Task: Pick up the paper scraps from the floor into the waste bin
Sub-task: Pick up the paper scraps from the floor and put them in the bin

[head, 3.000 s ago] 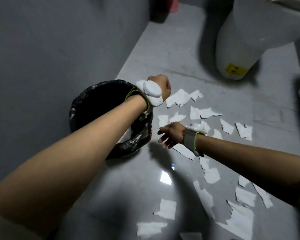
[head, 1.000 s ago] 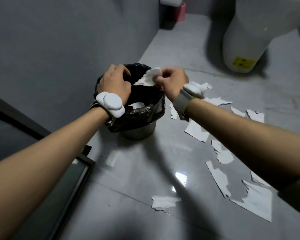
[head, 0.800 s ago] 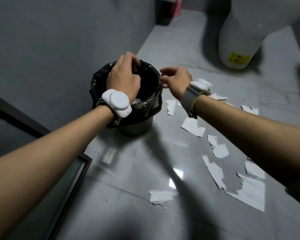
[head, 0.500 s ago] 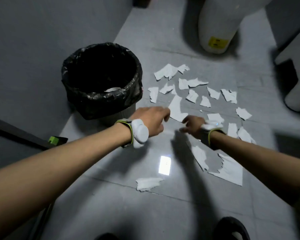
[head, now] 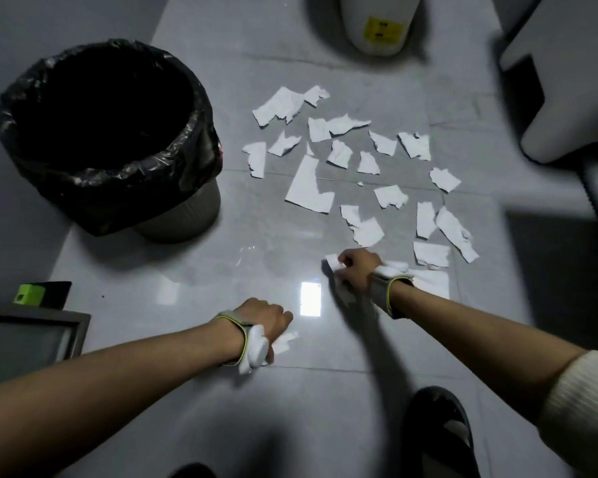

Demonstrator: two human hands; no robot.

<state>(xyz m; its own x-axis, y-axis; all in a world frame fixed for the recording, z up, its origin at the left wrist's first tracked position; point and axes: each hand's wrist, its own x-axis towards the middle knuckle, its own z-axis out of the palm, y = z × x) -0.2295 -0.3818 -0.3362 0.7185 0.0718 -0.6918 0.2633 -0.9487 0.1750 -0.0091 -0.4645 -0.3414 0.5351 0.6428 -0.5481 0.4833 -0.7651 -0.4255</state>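
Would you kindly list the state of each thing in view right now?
Waste bin: upright, open, lined with a black bag.
Paper scraps: many scattered flat on the floor.
Left hand: down on a scrap, grip closed on it.
Right hand: closed on a scrap at the floor.

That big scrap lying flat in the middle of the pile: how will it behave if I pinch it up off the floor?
The big scrap is probably thin, light and floppy: its edges are torn and it lies flat. The floor is glossy, so it may slide rather than lift; pinching at a torn edge likely works best.
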